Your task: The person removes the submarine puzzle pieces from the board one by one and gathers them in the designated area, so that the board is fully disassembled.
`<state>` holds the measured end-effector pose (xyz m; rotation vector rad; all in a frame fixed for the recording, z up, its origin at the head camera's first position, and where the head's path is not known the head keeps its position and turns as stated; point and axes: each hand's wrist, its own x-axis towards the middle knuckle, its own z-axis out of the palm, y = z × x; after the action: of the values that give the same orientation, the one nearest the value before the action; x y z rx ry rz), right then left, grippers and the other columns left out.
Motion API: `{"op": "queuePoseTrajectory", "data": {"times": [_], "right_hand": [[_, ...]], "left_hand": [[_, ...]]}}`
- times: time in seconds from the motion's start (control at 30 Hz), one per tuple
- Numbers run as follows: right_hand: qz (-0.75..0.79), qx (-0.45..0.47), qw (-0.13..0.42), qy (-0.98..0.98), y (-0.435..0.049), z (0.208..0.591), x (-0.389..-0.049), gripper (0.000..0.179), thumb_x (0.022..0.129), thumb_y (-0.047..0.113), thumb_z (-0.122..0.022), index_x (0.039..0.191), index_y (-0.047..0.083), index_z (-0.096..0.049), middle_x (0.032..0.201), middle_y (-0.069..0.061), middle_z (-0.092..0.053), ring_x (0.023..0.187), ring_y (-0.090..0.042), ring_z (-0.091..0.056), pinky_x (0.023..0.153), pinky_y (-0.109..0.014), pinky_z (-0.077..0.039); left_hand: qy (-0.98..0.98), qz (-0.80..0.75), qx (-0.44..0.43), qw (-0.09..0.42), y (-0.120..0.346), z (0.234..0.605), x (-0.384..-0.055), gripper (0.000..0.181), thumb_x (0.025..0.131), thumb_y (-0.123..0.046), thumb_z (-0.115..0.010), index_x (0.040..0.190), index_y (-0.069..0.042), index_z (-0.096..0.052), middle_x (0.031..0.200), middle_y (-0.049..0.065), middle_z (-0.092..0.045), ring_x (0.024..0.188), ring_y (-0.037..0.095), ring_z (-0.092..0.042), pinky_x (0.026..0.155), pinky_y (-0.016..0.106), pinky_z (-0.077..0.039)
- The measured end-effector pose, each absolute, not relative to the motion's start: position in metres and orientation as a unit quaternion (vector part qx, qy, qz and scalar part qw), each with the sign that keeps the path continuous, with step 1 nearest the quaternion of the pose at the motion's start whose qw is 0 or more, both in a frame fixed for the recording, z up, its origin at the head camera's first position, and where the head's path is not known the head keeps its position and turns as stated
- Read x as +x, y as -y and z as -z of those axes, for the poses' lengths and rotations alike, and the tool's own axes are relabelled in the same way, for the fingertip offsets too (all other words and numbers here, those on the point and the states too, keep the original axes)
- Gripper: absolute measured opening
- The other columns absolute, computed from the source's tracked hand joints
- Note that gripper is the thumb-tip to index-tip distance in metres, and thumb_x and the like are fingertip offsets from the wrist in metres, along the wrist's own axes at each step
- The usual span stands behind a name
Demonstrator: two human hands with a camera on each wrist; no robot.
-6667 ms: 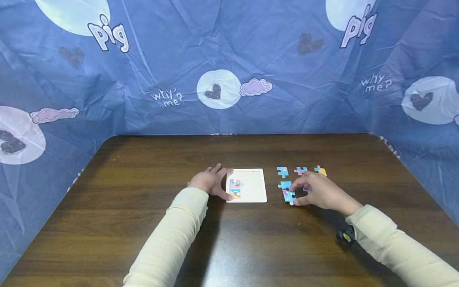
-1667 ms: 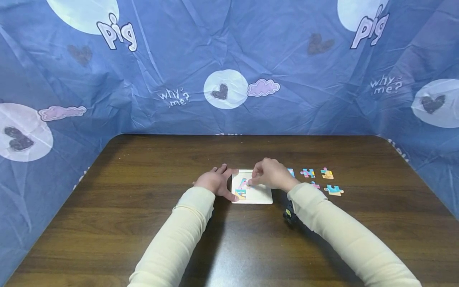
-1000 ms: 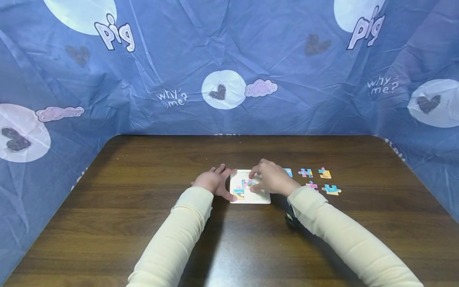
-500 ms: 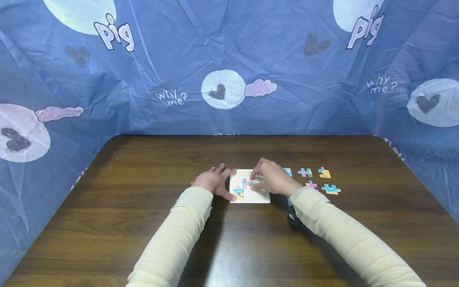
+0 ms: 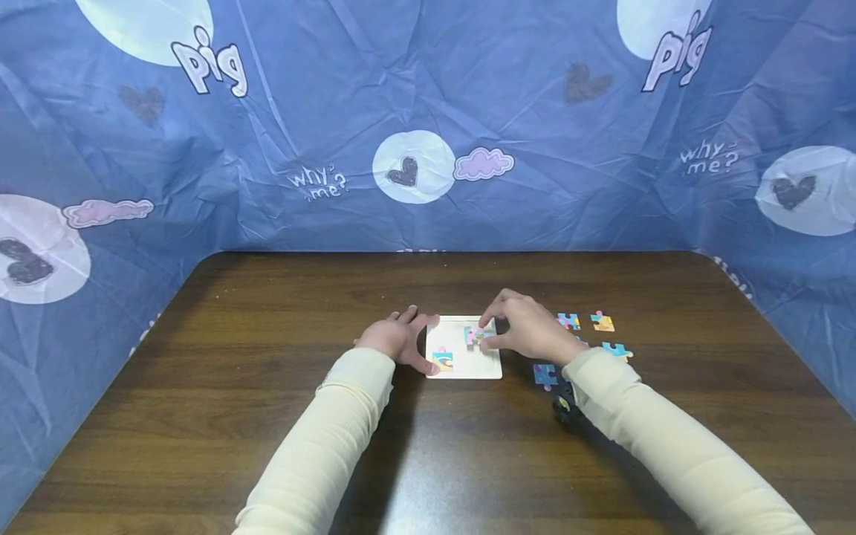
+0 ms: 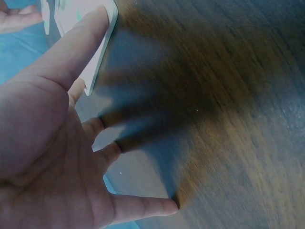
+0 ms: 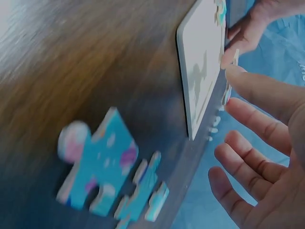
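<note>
A white puzzle tray (image 5: 466,369) lies on the table, with one rainbow puzzle piece (image 5: 442,362) in its near left corner. My left hand (image 5: 394,340) steadies the tray's left side, thumb at the near corner and index finger at the far one. In the left wrist view the fingers of that hand (image 6: 52,157) are spread and mostly straight. Above the tray's right half, my right hand (image 5: 531,327) pinches a blue-and-pink puzzle piece (image 5: 473,338) between thumb and index finger. The right wrist view shows this piece (image 7: 231,82) edge-on, clear of the tray.
Loose pieces lie right of the tray: a blue puzzle piece (image 5: 545,375), a yellow one (image 5: 602,323), a blue-and-yellow one (image 5: 617,351) and a multicoloured one (image 5: 569,321). My right hand and sleeve partly cover this group. A blue printed cloth (image 5: 414,223) surrounds the table.
Earlier my right hand was among the loose pieces, then came over the tray. It now has the blue-and-pink puzzle piece raised and shifted right. My left hand stays at the tray's edge.
</note>
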<state>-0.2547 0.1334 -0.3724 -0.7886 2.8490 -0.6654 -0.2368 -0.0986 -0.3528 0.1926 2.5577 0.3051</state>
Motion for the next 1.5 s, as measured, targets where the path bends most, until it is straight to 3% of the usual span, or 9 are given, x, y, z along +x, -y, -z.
{"op": "queuePoseTrajectory", "data": {"times": [0.4, 0.63, 0.77, 0.87, 1.0, 1.2, 1.5], "right_hand": [[0.223, -0.259, 0.041, -0.939, -0.167, 0.363, -0.245, 0.021, 0.088, 0.023, -0.082, 0.107, 0.014, -0.078, 0.114, -0.007, -0.062, 0.108, -0.036, -0.060, 0.092, -0.054, -0.049], [0.223, -0.278, 0.005, -0.934, -0.189, 0.360, -0.239, 0.022, 0.087, 0.022, -0.083, 0.106, 0.013, -0.078, 0.109, -0.008, -0.063, 0.096, -0.033, -0.062, 0.080, -0.048, -0.050], [0.224, -0.274, -0.005, -0.935, -0.199, 0.360, -0.236, 0.024, 0.085, 0.022, -0.084, 0.107, 0.012, -0.078, 0.109, -0.008, -0.064, 0.094, -0.030, -0.063, 0.079, -0.045, -0.050], [0.234, -0.268, -0.003, -0.935, -0.207, 0.359, -0.232, 0.022, 0.085, 0.020, -0.084, 0.105, 0.012, -0.078, 0.108, -0.008, -0.063, 0.082, -0.024, -0.066, 0.080, -0.043, -0.051], [0.223, -0.268, -0.008, -0.937, -0.219, 0.359, -0.228, 0.021, 0.085, 0.021, -0.084, 0.103, 0.013, -0.078, 0.108, -0.008, -0.063, 0.082, -0.025, -0.067, 0.080, -0.045, -0.051], [0.210, -0.275, -0.022, -0.938, -0.235, 0.360, -0.221, 0.020, 0.085, 0.022, -0.085, 0.103, 0.016, -0.078, 0.109, -0.009, -0.065, 0.096, -0.033, -0.065, 0.079, -0.046, -0.051], [0.192, -0.262, -0.012, -0.946, -0.255, 0.363, -0.210, 0.025, 0.085, 0.025, -0.085, 0.107, 0.015, -0.078, 0.113, -0.012, -0.064, 0.098, -0.032, -0.065, 0.081, -0.052, -0.052]], "left_hand": [[-0.950, -0.118, 0.081, 0.279, 0.100, 0.350, -0.235, 0.088, 0.090, -0.041, -0.078, 0.161, -0.031, -0.027, 0.171, 0.005, -0.009, 0.156, 0.029, -0.011, 0.107, 0.073, -0.031], [-0.949, -0.108, 0.089, 0.282, 0.099, 0.348, -0.236, 0.088, 0.091, -0.043, -0.076, 0.161, -0.031, -0.026, 0.171, 0.006, -0.008, 0.156, 0.030, -0.011, 0.109, 0.072, -0.031], [-0.951, -0.107, 0.093, 0.276, 0.100, 0.349, -0.236, 0.087, 0.091, -0.043, -0.077, 0.161, -0.030, -0.027, 0.171, 0.007, -0.010, 0.156, 0.030, -0.012, 0.109, 0.070, -0.032], [-0.952, -0.107, 0.094, 0.272, 0.101, 0.350, -0.236, 0.087, 0.090, -0.042, -0.077, 0.161, -0.029, -0.027, 0.171, 0.007, -0.010, 0.155, 0.031, -0.013, 0.109, 0.070, -0.033], [-0.952, -0.106, 0.091, 0.273, 0.100, 0.350, -0.235, 0.087, 0.090, -0.043, -0.077, 0.161, -0.030, -0.027, 0.171, 0.006, -0.010, 0.156, 0.030, -0.013, 0.107, 0.072, -0.033], [-0.951, -0.108, 0.091, 0.275, 0.100, 0.350, -0.235, 0.088, 0.090, -0.043, -0.077, 0.161, -0.030, -0.027, 0.171, 0.006, -0.010, 0.156, 0.030, -0.012, 0.109, 0.070, -0.033], [-0.952, -0.103, 0.091, 0.273, 0.100, 0.349, -0.235, 0.087, 0.090, -0.043, -0.077, 0.161, -0.031, -0.027, 0.171, 0.006, -0.010, 0.156, 0.029, -0.013, 0.109, 0.069, -0.033]]}}
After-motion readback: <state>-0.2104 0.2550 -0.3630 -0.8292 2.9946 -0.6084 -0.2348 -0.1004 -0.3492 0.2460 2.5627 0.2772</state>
